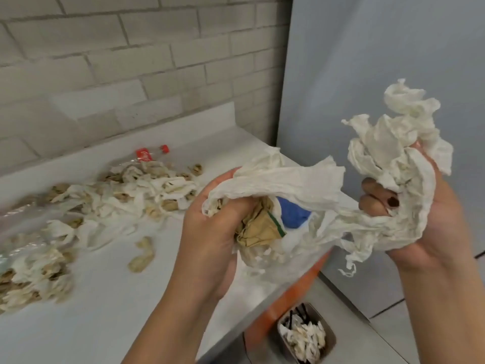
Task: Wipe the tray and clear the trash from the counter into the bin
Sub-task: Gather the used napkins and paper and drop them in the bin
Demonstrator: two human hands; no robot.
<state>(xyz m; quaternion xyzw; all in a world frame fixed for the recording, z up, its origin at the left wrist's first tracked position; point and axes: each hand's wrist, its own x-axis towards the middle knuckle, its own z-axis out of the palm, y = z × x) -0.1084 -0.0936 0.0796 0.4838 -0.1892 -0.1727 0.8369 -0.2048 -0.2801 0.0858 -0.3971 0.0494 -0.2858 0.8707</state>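
Observation:
My left hand (210, 232) grips a bundle of trash (265, 227): crumpled white napkins, a brown paper wrapper and something blue. My right hand (425, 227) grips a second wad of white napkins (399, 158) held up at the right. A napkin strand stretches between the two hands. Both hands hover over the right end of the white counter (118, 285). The bin (307, 334) stands on the floor below, with napkins and black sticks inside. A long heap of soiled napkins (126, 195) lies across the counter at the left. No tray is in view.
A crushed clear plastic bottle with a red label and red cap (147, 155) lies behind the heap near the brick wall. A loose soiled scrap (143, 254) lies alone on the counter. An orange panel (296, 287) shows under the counter's edge. A grey wall panel stands at the right.

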